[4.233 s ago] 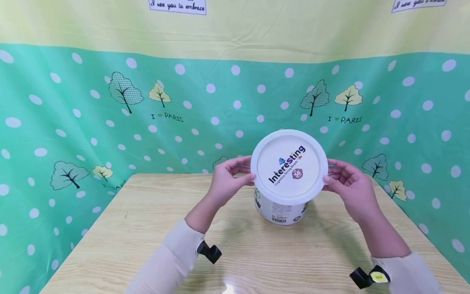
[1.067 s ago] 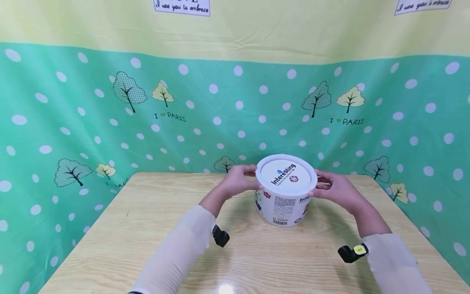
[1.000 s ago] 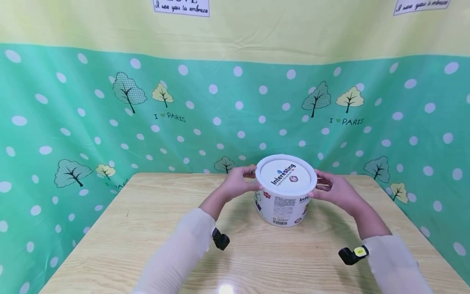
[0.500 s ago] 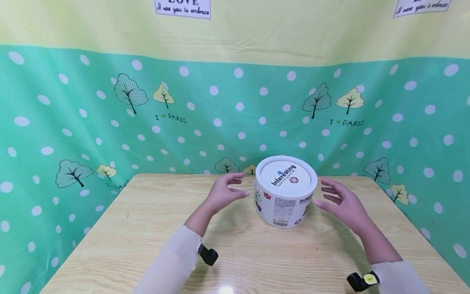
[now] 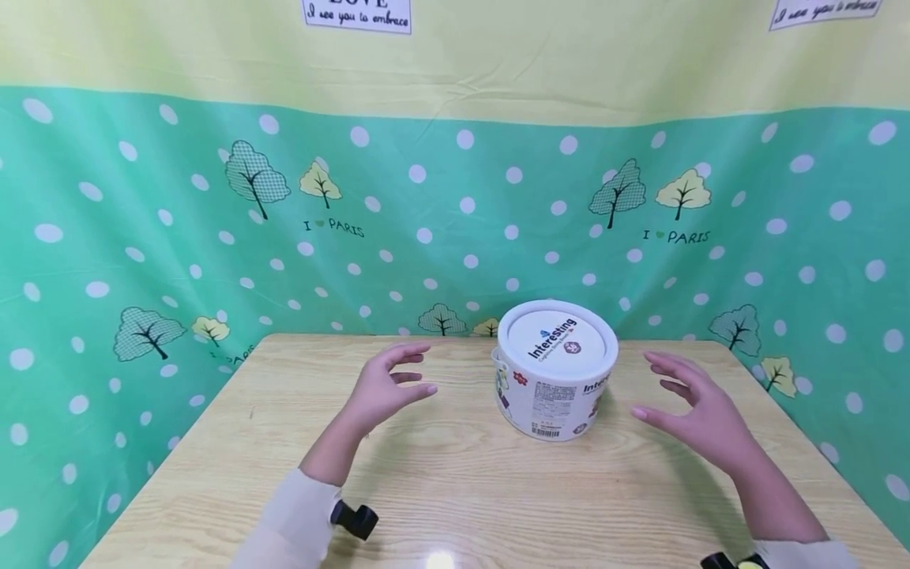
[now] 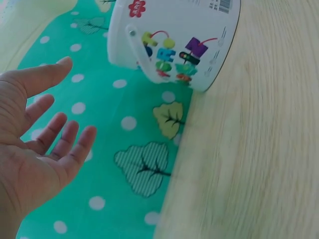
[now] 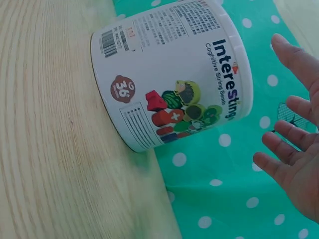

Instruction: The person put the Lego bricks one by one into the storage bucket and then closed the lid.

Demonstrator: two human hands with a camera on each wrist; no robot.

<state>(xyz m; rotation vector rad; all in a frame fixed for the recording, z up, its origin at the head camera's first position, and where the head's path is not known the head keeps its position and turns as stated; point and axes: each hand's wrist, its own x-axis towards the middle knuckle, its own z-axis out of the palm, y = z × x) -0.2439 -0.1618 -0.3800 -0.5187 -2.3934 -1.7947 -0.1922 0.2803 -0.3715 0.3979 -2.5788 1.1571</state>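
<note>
A round white bucket (image 5: 550, 403) labelled as string beads stands upright on the wooden table, with its white lid (image 5: 558, 344) seated on top. My left hand (image 5: 384, 387) hovers to the left of the bucket, fingers loosely bent and holding nothing. On the other side, my right hand (image 5: 704, 411) is held apart from the bucket, its thumb and fingers spread. The left wrist view shows the bucket's white handle (image 6: 142, 55) hanging at its side. In the right wrist view the printed label (image 7: 189, 104) faces the right palm. What is inside the bucket is hidden.
The light wooden table (image 5: 441, 482) reaches back to a green dotted curtain (image 5: 441, 213) with printed trees, which also hangs along both sides. A black wrist camera (image 5: 355, 520) is strapped to the left sleeve.
The lid, earlier held tilted above the bucket by both hands, now lies level on it. Both hands have let go of the rim and drawn apart, left hand leftward, right hand rightward.
</note>
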